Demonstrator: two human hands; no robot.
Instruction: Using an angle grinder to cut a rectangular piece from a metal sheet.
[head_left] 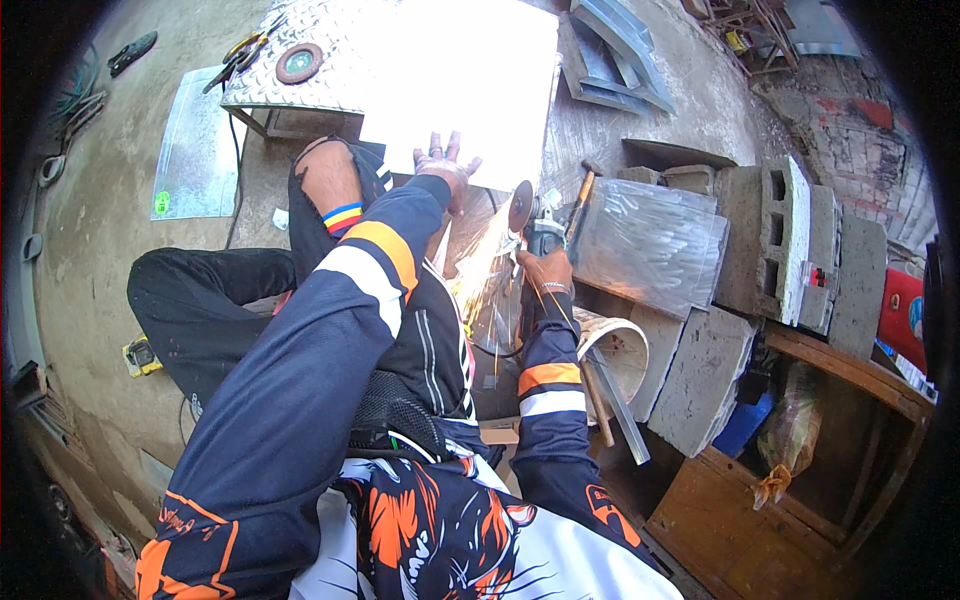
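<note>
Grinding: right hand [547, 268] closed round the angle grinder [534, 228] body, disc sparking just right of the metal sheet [460, 90]. Left hand [443, 168] open, flat on the sheet's near edge. Sheet likely thin, stiff, sharp-edged; grinder heavy, needs firm body grip.

Sunlit concrete floor [100, 230], grey concrete blocks [770, 240], perhaps a wooden bench [850, 370].
</note>
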